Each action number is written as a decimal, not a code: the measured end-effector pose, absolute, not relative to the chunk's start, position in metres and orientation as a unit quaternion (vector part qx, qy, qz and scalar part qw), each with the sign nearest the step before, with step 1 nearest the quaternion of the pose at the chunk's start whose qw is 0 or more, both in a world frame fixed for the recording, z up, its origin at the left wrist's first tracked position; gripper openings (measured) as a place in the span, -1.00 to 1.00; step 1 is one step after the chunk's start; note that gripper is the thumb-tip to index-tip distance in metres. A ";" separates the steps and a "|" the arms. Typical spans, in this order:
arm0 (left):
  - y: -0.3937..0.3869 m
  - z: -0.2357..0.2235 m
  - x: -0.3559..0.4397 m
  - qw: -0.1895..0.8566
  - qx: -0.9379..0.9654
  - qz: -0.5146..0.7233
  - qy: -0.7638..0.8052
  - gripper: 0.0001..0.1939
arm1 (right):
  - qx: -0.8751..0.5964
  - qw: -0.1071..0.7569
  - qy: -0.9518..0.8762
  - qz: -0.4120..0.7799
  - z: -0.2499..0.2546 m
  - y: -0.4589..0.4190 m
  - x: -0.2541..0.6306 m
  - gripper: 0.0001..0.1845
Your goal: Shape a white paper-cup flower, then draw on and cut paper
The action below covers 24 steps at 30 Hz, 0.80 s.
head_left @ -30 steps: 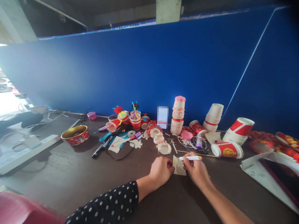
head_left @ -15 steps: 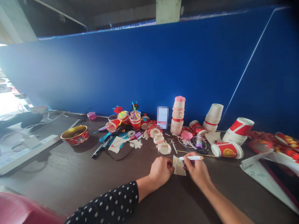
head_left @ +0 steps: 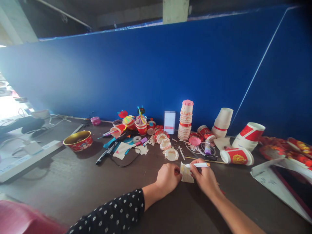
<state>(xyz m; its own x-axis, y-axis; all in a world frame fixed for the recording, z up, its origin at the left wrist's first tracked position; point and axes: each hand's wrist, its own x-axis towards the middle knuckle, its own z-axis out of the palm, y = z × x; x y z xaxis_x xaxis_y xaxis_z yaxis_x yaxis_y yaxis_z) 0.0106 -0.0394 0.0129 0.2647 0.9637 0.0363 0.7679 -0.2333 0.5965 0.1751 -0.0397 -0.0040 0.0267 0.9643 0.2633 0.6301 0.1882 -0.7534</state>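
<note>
A small cream piece of paper (head_left: 187, 176) with faint yellow marks lies flat on the dark table between my hands. My left hand (head_left: 168, 177) is closed at its left edge, fingers curled and thumb side against the paper. In my right hand (head_left: 204, 177) a white marker (head_left: 201, 165) with an orange end is gripped, tilted low. Its tip points left, at the upper part of the paper; whether it touches I cannot make out. Just beyond the paper sits a cut white cup piece (head_left: 171, 154) with a scalloped edge.
Stacked paper cups (head_left: 185, 125) stand behind. To the right lie a red cup (head_left: 237, 156) and a white tray (head_left: 265, 182) holding a dark tablet. Cup crafts (head_left: 140, 125), pens and scraps crowd the back left. A gold-lined bowl (head_left: 78, 143) and a power strip (head_left: 31, 159) are farther left.
My right hand and the marker have shifted slightly left, moving the tip closer to the paper's upper left. My left hand and the paper have stayed in place.
</note>
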 end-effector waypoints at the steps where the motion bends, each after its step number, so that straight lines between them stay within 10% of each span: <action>1: -0.039 0.013 0.011 0.239 0.759 0.203 0.570 -0.80 | -0.600 0.387 -0.668 0.208 -0.004 -0.040 0.175 -0.72; 24: -0.039 0.014 0.010 0.251 0.748 0.219 0.573 -0.80 | -0.603 0.407 -0.657 0.197 0.002 -0.043 0.174 -0.74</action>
